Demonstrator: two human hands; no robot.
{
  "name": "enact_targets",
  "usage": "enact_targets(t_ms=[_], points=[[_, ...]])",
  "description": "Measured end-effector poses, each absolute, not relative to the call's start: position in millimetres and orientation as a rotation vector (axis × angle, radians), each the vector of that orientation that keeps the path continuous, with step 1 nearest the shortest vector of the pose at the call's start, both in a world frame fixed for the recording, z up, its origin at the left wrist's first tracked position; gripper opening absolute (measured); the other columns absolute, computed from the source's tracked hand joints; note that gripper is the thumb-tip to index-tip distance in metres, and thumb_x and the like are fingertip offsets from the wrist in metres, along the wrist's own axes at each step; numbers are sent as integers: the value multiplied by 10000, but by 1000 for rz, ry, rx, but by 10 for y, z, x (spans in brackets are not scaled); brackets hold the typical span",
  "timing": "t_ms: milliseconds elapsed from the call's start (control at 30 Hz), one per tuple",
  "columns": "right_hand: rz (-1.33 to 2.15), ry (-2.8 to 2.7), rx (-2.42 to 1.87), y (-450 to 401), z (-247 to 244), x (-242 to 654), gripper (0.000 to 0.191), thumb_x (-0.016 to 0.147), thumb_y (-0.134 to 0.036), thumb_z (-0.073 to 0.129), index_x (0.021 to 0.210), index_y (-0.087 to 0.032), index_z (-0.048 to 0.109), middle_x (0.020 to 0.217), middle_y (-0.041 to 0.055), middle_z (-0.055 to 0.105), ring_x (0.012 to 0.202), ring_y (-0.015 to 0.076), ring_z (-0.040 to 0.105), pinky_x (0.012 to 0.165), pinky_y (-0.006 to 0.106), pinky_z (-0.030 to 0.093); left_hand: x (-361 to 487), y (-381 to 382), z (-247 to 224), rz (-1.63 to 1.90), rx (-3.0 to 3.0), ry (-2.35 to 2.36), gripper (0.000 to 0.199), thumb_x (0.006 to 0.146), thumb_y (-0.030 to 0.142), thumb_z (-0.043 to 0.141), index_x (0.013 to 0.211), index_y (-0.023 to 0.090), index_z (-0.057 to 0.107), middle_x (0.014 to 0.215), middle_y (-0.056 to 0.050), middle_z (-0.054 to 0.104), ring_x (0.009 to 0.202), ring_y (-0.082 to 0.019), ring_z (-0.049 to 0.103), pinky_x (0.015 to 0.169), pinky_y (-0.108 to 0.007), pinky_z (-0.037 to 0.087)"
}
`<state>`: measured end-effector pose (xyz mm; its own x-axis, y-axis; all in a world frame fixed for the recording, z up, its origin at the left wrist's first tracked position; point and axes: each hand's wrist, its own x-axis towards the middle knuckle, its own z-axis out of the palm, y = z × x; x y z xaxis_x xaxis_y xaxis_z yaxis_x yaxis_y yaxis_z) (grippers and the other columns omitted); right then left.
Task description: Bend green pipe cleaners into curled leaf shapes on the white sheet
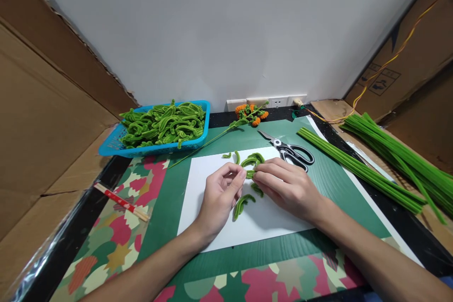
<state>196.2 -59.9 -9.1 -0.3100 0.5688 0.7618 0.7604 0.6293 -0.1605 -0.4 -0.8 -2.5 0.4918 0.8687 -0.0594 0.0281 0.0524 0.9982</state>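
Over a white sheet of paper (198,188), my left hand (222,193) and my right hand (286,186) come close together. Between their fingertips is a short green pipe cleaner (250,174), pinched by both hands. Part of it is hidden behind the fingers. Around the hands lie curled green pipe cleaner pieces: a bent one (242,205) below, a looped one (253,158) above, and small bits (227,155) at the upper left. Scissors (288,148) with black and white handles rest open just beyond my right hand.
A blue basket (206,125) heaped with bent green pipe cleaners stands at the back left. An orange-flowered pipe cleaner stem (212,139) lies at the back. Straight green pipe cleaners (361,170) lie at right, beside a larger bundle (410,160). Wrapped chopsticks (122,202) lie left.
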Motion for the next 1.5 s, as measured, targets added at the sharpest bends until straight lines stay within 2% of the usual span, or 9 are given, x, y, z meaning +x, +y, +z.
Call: enact_targets(t_ms=[167,467,733,867,1033,1200,1367,1500], points=[[-253,-2044,-1012,-597,-116,1957,183,1036,-35,572,1038,-171,695,952,99,799,860,217,706,745,356,612,-15,-12,-36,776,1410,866,332,985,507,734,920,192,649,615,49,542,515,-87,443,458,-192,343],[-176,-1986,-953,-600,-75,1924,197,1005,18,586,1027,-151,685,993,109,806,870,217,690,762,356,621,-14,-27,-25,834,1433,863,306,993,470,737,912,187,653,607,60,523,520,-79,427,485,-196,338],[-210,-1963,-922,-586,-108,1983,207,1000,34,601,1095,-125,693,1044,136,812,914,231,707,787,373,638,-16,-2,-10,824,1420,827,305,967,437,779,868,181,643,585,71,461,496,-65,347,459,-207,244],[-196,-1932,-925,-593,-88,1974,272,985,72,570,1097,-142,694,1039,124,817,916,219,719,802,367,648,-29,-6,-15,784,1382,784,303,986,441,758,890,184,630,618,67,453,532,-69,351,494,-202,256],[-214,-1910,-937,-606,-57,1945,330,953,109,532,1082,-149,693,1018,123,814,884,209,720,790,358,647,-52,-4,-61,724,1334,757,307,1014,453,722,912,191,599,635,85,327,543,-66,249,491,-208,170],[-200,-1901,-934,-594,-68,1932,315,959,99,533,1073,-149,689,998,124,800,901,213,722,809,359,640,-56,0,-69,732,1362,753,312,1020,461,710,920,192,587,674,74,333,563,-71,270,501,-215,190],[-55,-1848,-920,-560,-86,1952,225,1013,-13,626,1156,-172,693,1022,114,792,933,223,732,824,370,633,-52,6,-76,736,1343,742,311,1022,465,708,926,194,588,658,83,327,542,-66,249,491,-222,159],[152,-1745,-967,-560,-87,1982,241,1008,-128,732,1233,-215,722,1049,81,813,937,213,757,825,351,629,-51,5,-85,729,1348,740,310,1035,471,691,929,194,598,654,85,326,536,-64,252,489,-223,145]])
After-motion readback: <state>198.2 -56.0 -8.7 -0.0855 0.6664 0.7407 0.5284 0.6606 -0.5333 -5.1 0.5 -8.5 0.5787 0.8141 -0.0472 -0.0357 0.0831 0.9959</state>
